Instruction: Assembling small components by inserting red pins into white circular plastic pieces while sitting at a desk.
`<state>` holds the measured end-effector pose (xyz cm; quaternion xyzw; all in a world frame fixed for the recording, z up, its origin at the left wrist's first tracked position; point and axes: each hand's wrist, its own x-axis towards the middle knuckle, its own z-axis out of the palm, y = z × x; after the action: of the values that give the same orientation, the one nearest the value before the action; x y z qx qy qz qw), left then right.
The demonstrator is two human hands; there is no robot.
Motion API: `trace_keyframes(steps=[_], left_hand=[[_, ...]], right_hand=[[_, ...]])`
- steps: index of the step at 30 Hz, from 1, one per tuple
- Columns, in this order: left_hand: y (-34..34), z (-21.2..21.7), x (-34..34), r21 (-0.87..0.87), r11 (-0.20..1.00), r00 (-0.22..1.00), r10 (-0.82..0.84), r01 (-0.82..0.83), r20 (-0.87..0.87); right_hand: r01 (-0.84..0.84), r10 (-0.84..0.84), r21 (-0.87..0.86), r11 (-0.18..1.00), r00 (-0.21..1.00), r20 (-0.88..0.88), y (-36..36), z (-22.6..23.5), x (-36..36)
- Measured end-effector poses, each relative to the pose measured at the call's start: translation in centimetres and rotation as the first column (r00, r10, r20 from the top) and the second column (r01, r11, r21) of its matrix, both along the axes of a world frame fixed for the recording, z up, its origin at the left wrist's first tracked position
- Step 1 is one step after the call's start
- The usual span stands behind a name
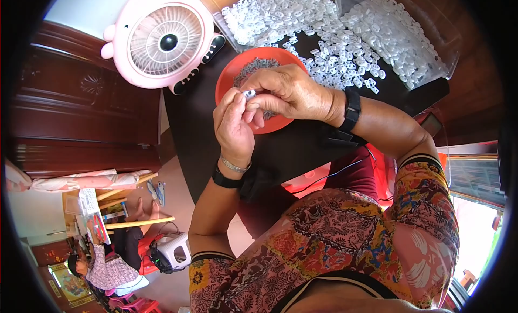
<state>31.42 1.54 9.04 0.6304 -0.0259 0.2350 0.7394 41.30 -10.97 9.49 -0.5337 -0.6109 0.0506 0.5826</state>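
Room: dark wooden cabinet (81, 102) far left of the grip, second person (102, 264) sitting on the floor well below-left. One dark surface (280, 151) under everything. One pink fan (162, 38) up-left of the grip, standing on the surface. One clear plastic bin (431, 38) up-right, heaped with small white plastic parts (388, 32), too many to count; more spill loose across the surface toward the grip. One red bowl (229, 76) right behind the grip, holding a pile of tiny dark grey pieces (253, 67), uncountable. Two hands: left hand (233, 124) and right hand (288, 92) meet over the bowl, fingertips pinched narrow on one small white part (249, 93) held between them. Black band on each wrist.
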Motion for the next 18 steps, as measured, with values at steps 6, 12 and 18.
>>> trace_keyframes(steps=[6, 12, 18], left_hand=[[-0.5, -0.3, -0.1, -0.028, 0.989, 0.990, 0.142, -0.143, -0.015], [0.4, -0.3, 0.3, 0.053, 0.998, 1.000, 0.028, -0.028, -0.008], [0.9, -0.4, 0.5, 0.115, 0.993, 0.997, 0.026, -0.017, -0.075]], right_hand=[[0.059, -0.059, -0.004, 0.998, 0.997, 0.041, 0.3, -0.5, 0.1], [0.072, -0.075, 0.070, 0.995, 0.997, 0.036, 0.5, -0.7, 0.4], [0.132, -0.135, 0.033, 0.991, 0.982, 0.133, 0.2, -0.5, 1.1]])
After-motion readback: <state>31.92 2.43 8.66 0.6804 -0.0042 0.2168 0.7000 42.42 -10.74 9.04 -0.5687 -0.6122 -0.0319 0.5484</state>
